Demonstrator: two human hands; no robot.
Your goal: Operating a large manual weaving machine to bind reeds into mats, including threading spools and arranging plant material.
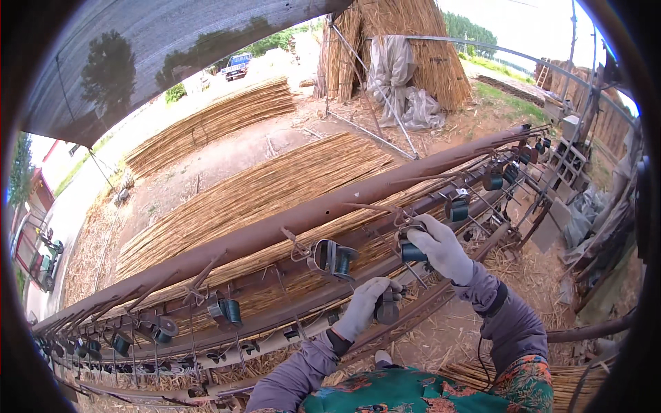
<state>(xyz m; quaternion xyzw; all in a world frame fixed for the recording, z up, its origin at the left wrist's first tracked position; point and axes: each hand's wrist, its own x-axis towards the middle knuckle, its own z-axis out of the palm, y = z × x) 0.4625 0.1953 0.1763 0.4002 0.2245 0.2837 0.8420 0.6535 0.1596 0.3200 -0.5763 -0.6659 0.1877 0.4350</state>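
Observation:
Both my hands wear pale work gloves and reach over a long rusty metal frame hung with spools. My right hand [441, 248] is closed around a dark green spool [413, 250] in its metal holder, below a hook on the thick brown pipe [323, 213]. Lower and to the left, my left hand [368, 306] grips a dark metal piece with a rounded end [387, 310]; its exact kind is hard to make out. Left of my right hand hangs another green spool [342, 260] in a metal holder, apart from both hands.
More spools, such as a green spool [234, 313], hang along the frame on both sides. Beyond the pipe lie flat stacks of reeds [268, 182]. Tall reed bundles [413, 20] stand behind, partly wrapped in grey plastic sheeting [392, 69]. Bricks [570, 155] stand at the right.

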